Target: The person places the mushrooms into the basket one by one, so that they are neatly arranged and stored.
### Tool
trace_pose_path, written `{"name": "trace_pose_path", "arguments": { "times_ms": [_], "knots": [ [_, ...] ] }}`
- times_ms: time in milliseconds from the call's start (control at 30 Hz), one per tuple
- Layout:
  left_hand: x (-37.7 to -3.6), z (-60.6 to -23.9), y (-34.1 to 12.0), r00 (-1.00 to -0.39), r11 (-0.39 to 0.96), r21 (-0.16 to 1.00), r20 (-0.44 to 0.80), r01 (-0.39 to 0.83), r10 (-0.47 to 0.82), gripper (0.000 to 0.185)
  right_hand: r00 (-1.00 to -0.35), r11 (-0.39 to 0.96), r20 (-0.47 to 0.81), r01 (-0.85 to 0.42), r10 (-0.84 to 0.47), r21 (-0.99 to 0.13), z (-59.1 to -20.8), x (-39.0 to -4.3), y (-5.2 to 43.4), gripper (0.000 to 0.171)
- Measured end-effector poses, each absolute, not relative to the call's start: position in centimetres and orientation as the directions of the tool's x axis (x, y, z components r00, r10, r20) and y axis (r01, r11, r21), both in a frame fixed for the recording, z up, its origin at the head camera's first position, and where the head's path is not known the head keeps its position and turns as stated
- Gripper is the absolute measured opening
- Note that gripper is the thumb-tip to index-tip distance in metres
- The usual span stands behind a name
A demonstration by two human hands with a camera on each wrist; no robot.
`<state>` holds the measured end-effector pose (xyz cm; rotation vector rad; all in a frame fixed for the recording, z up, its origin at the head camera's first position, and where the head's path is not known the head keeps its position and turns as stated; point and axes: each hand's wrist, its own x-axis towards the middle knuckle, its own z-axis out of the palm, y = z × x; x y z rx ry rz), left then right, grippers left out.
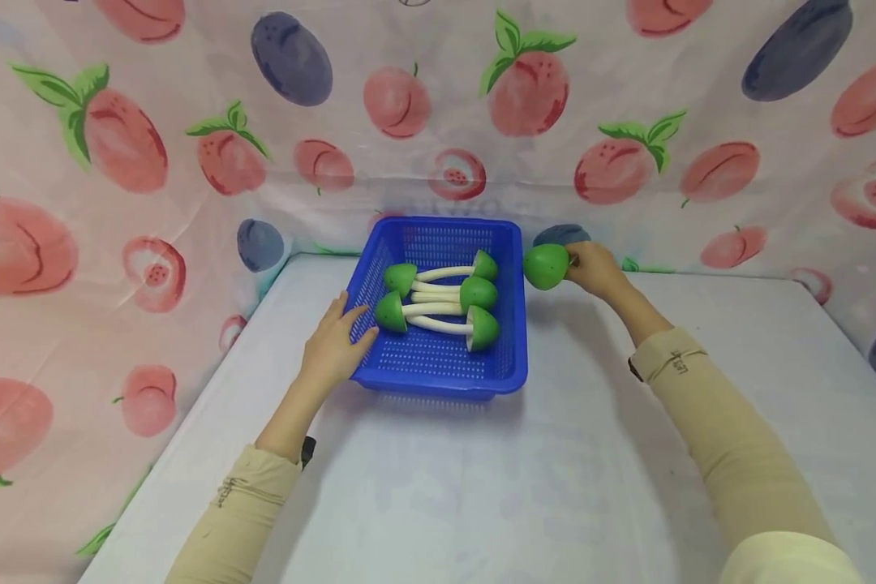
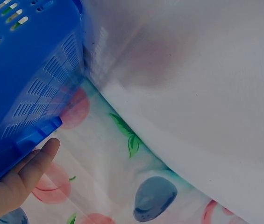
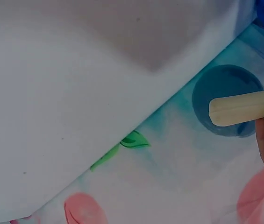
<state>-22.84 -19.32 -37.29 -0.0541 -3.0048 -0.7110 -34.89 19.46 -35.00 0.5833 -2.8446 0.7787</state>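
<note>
A green toy mushroom (image 1: 546, 266) is held by its stem in the right hand (image 1: 593, 268), fingers curled round it, just beside the blue basket (image 1: 507, 357) w/ others inside. Basket edge is steadied by the left hand (image 1: 332, 345), fingers straight. Cap should be lifted clear of the rim, approx. level.

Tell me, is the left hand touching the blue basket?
Touching. In the head view the left hand lies flat against the left side of the blue basket; the left wrist view shows its fingers against the basket's wall.
</note>
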Motion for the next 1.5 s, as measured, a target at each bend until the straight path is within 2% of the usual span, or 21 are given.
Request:
{"name": "trace_pose_path", "arguments": {
  "times_ms": [267,467,1100,1500],
  "knots": [
    [-22.9,-37.3,-19.3,-0.997,0.891,0.449,0.070,0.066,0.038,0.055,-0.896,0.796,0.272,-0.439,-0.352,-0.417,-32.9,-34.7,18.7,0.010],
    [-22.6,-37.4,-19.4,-0.997,0.892,0.446,0.059,0.065,0.043,0.055,-0.869,0.776,0.301,-0.489,-0.393,-0.397,-32.3,-34.3,17.0,0.014],
    [-22.7,-37.4,-19.4,-0.997,0.895,0.440,0.063,0.073,0.050,0.055,-0.823,0.734,0.235,-0.567,-0.517,-0.372,-31.0,-32.9,11.6,0.015],
    [-22.8,-37.6,-19.5,-0.996,0.887,0.455,0.062,0.082,0.060,0.063,-0.743,0.680,0.132,-0.658,-0.656,-0.323,-28.2,-32.9,7.2,0.016]
  ]
}}
